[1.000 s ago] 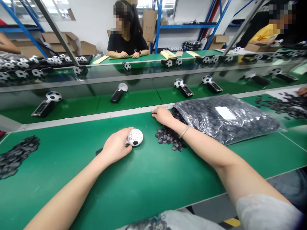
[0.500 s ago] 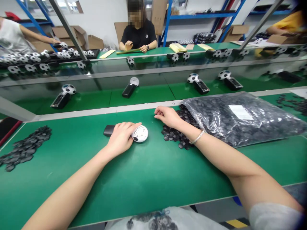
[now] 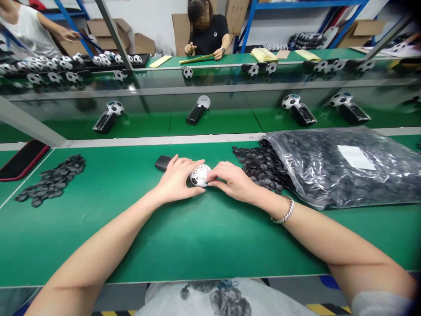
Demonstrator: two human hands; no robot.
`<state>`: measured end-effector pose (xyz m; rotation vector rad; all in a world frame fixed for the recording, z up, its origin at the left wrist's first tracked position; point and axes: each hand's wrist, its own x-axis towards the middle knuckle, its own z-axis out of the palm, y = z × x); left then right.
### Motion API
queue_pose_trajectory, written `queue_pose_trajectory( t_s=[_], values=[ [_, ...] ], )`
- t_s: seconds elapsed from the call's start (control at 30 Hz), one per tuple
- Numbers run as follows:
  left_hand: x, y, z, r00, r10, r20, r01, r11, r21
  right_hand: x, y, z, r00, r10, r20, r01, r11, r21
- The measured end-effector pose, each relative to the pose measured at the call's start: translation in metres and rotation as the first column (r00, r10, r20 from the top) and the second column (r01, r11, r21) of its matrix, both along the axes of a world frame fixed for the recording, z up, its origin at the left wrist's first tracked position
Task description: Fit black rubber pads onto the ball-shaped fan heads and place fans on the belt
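A small hand-held fan (image 3: pixel 199 174) with a white football-patterned head and a black handle lies on the green table (image 3: pixel 184 237). My left hand (image 3: pixel 176 179) is closed round its handle just behind the head. My right hand (image 3: pixel 232 181) pinches its fingertips against the right side of the head; what they hold, if anything, is too small to make out. A loose heap of small black parts (image 3: pixel 259 163) lies just right of my right hand, spilling from a clear plastic bag (image 3: pixel 342 169).
Another pile of black parts (image 3: pixel 52 181) lies at the left. A conveyor belt (image 3: pixel 210 120) behind the table carries several fans. Beyond it, a person in black (image 3: pixel 207 33) sits at a far table, and another person's arm (image 3: pixel 49 28) reaches in top left.
My right hand left the heap of black parts and came left to the fan's head. My left hand stayed on the fan's handle.
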<state>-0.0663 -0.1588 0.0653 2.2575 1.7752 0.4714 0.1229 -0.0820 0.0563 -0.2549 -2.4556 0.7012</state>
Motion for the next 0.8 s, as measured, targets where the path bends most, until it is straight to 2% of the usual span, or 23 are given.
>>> queue_pose_trajectory(
  t_s=[0.1, 0.23, 0.6, 0.7, 0.8],
  values=[
    [0.003, 0.001, -0.002, 0.998, 0.056, 0.029, -0.057, 0.998, 0.021, -0.002, 0.000, -0.001, 1.000, 0.000, -0.029, 0.000, 1.000, -0.019],
    [0.005, 0.001, -0.006, 0.994, 0.100, 0.040, -0.102, 0.994, 0.040, -0.002, 0.001, -0.005, 0.993, -0.076, -0.093, 0.061, 0.986, -0.153],
    [0.006, 0.000, -0.006, 0.993, 0.108, 0.053, -0.110, 0.993, 0.036, -0.003, 0.000, -0.007, 0.992, -0.098, -0.076, 0.076, 0.963, -0.258],
    [0.008, 0.000, -0.006, 0.991, 0.122, 0.061, -0.125, 0.991, 0.048, -0.005, 0.000, -0.012, 0.986, -0.139, -0.093, 0.100, 0.935, -0.341],
    [0.008, 0.002, -0.006, 0.987, 0.140, 0.077, -0.145, 0.987, 0.070, -0.008, 0.000, -0.017, 0.986, -0.140, -0.090, 0.082, 0.877, -0.473]
  ],
)
